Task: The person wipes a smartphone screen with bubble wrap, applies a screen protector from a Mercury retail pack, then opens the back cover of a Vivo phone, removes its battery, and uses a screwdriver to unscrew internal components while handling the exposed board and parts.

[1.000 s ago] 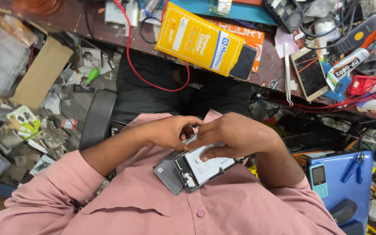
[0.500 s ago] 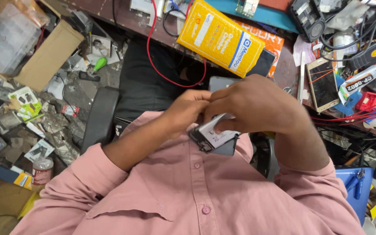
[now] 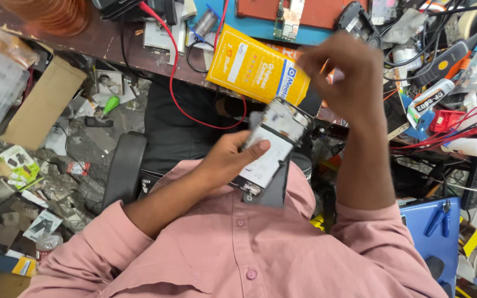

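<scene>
My left hand grips an opened phone in front of my chest. Its inner side faces up, with a white panel and a dark metal frame. A dark cover piece hangs behind it, lower down. My right hand is raised above the phone, over the desk edge, apart from it. Its fingers are curled and blurred. Whether they pinch something small is not clear. Both sleeves are pink.
A yellow box lies on the cluttered desk, with a red wire looping off the edge. A glue tube, a white bottle and cables sit at right. Blue pliers rest on a blue tray. Cardboard box and litter lie at left.
Both hands held the phone together near my chest. Now my right hand has let go and risen toward the desk, while my left hand has lifted and tilted the phone.
</scene>
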